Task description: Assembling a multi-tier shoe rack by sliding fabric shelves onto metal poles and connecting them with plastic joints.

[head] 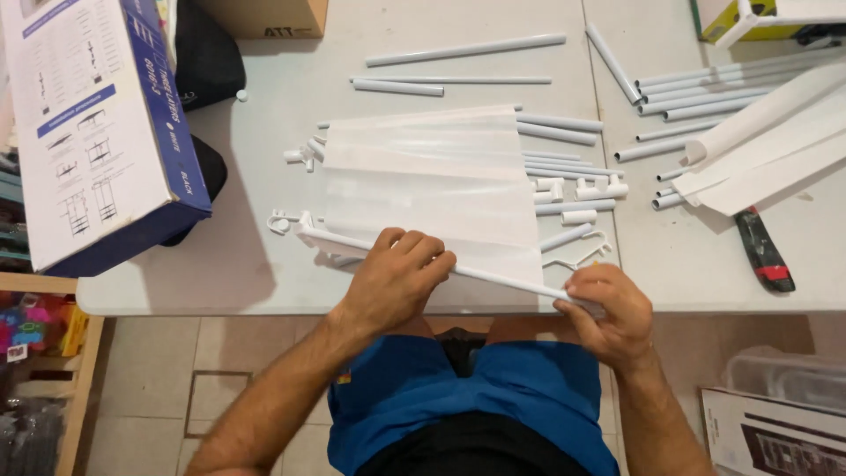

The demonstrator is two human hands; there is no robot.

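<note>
Both hands on thin white rod at near table edge.
Left hand [397, 273] curled palm-down, gripping rod [493, 278] mid-length; right hand [608, 304] pinching its right end, over white fabric sheet [432, 176].

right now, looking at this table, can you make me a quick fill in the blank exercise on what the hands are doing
1. Both hands, the left hand and the right hand, grip one thin white ____.
2. The white fabric sheet hangs from that rod and covers several grey ____.
3. The utility knife with a red and black handle lies to the person's ____.

Missing words: rod; tubes; right
</note>
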